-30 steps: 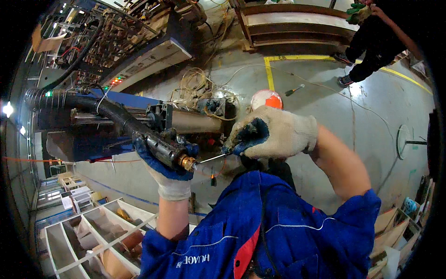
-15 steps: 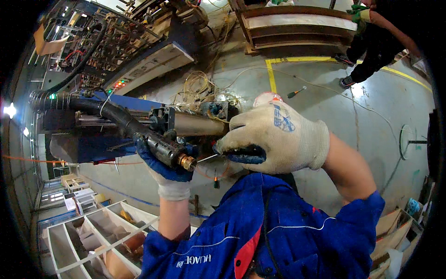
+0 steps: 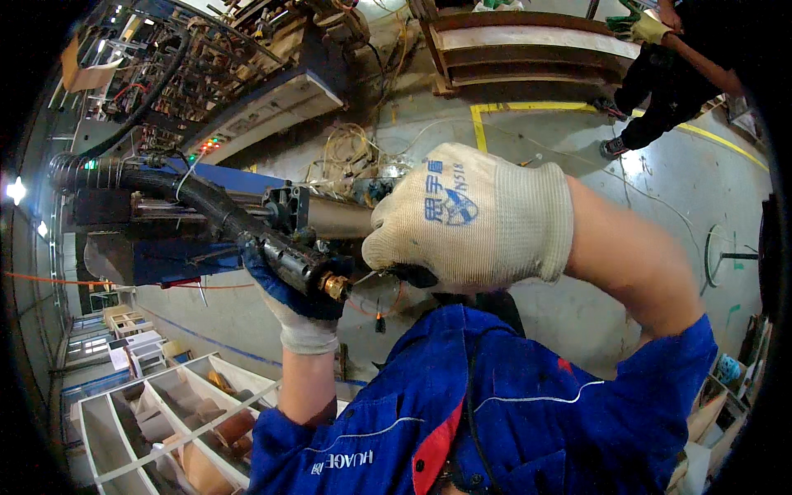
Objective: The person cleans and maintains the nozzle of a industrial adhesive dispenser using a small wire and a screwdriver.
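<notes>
My left hand [image 3: 299,312], in a white glove with a dark blue palm, is wrapped from below around a black cylindrical tool head [image 3: 289,262] at the end of a thick black sleeved hose. A brass fitting [image 3: 336,286] sticks out of its near end, just past my fingers. My right hand [image 3: 474,223], gloved in white, is closed beside it with the knuckles up. From its fingers a thin metal rod [image 3: 363,278] points left to the brass fitting; whether the tip touches cannot be made out. The rest of the rod is hidden inside my hand.
Behind my hands lies a metal cylinder [image 3: 338,219] on a blue machine frame. A divided bin [image 3: 124,445] with parts stands at lower left. Loose cable [image 3: 351,140] lies on the floor. At upper right a person [image 3: 660,99] in dark clothing stands by a brown rack [image 3: 528,41].
My right hand has moved left and turned, its back now facing up more. Less of the rod shows. My left hand keeps its hold. The other person's gloved hand has shifted left.
</notes>
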